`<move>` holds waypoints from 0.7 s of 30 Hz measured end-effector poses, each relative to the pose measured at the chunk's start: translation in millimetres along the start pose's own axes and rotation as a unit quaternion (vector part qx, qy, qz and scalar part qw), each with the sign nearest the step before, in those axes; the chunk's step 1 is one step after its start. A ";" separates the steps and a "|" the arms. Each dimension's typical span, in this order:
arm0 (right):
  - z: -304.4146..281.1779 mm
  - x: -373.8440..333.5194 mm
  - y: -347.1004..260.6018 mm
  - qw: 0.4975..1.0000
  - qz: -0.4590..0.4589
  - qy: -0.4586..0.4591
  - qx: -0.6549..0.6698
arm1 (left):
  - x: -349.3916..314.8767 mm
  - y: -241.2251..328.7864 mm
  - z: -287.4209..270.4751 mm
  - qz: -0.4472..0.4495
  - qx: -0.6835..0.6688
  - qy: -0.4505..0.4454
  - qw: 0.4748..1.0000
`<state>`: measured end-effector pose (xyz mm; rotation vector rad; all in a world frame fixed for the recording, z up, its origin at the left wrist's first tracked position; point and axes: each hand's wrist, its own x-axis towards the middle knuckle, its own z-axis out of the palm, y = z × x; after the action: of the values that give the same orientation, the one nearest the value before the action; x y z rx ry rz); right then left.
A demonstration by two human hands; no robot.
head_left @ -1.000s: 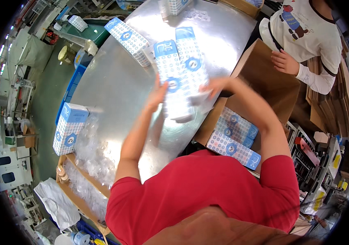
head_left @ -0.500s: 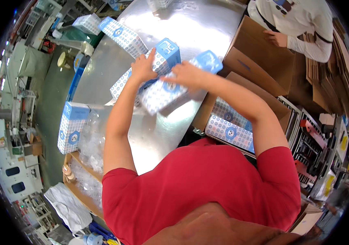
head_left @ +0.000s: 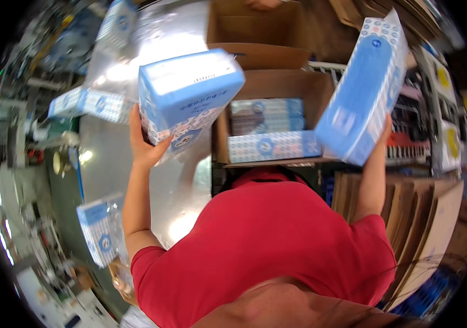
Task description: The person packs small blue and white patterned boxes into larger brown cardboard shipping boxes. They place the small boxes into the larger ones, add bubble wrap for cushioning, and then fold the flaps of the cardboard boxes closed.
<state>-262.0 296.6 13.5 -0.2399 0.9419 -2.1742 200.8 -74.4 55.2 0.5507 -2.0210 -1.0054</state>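
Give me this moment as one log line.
Left hand: holds blue-and-white box | Right hand: holds second box | Between them in view: open carton, similar boxes inside

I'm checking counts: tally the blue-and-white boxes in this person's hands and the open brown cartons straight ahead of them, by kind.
Held blue-and-white boxes: 2, one each in left hand and right hand
Open brown cartons: 2
Total: 4

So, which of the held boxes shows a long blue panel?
The box in the right hand; the other box, in the left hand, shows a blue-and-white end, patterned side.
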 end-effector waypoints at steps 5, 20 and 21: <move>15.3 -12.8 8.9 0.985 -0.118 0.124 0.034 | 72.1 46.1 158.2 0.190 0.100 -0.209 0.954; 100.3 58.9 147.1 0.296 -0.168 -0.350 -0.873 | -9.3 -55.0 244.9 0.374 0.204 -0.332 0.841; 96.1 71.1 161.0 0.314 -0.159 -0.348 -0.869 | 0.1 -48.6 240.7 0.310 0.257 -0.301 0.864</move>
<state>-180.7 120.5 -37.5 -2.1778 2.1845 0.0827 7.9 7.7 -72.5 -0.2178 -2.7814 -0.2282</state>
